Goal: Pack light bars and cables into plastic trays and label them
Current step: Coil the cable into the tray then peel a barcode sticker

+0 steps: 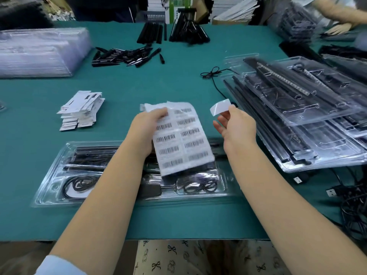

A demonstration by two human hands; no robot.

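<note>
In the centre of the frame the left hand (147,132) grips a barcode label sheet (181,138), its fingers curled on the sheet's upper left part. Just to the right, the right hand (236,126) pinches one white label (220,107) between thumb and fingertips. Below both hands, the packed plastic tray (59,187) with cables lies on the green table (178,80).

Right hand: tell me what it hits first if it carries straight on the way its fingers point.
The right hand, pinching a peeled white label, points up-left. Probably only bare green table mat lies ahead; depth is unclear.
</note>
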